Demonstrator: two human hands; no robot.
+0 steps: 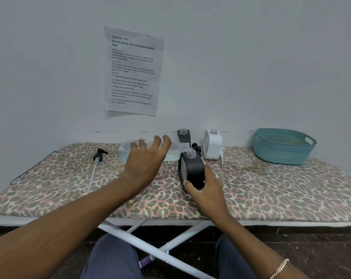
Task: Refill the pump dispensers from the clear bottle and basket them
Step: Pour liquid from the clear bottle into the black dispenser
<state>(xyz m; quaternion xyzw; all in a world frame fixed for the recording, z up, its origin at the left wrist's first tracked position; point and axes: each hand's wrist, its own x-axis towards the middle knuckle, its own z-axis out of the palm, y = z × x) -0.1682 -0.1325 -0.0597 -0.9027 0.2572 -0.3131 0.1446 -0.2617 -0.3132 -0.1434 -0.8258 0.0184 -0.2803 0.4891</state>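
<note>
Loose pump head (99, 156) lying on the ironing board (271, 188). Left hand (145, 158) curled over the clear bottle (124, 154), held sideways, neck at the mouth of the tilted dark dispenser (191, 170), clamped in the right hand (204, 188). Teal basket (283, 146) far right.

Board (271, 188): against the wall.
Pump (99, 156): left end.
Clear bottle (125, 155): lying centre back.
Near dispenser (191, 170): before the bottle's neck, in right hand (206, 190).
Rear dispenser (183, 136): behind that neck.
Third dispenser (212, 144): right of both.
Basket (281, 156): far right.
</note>
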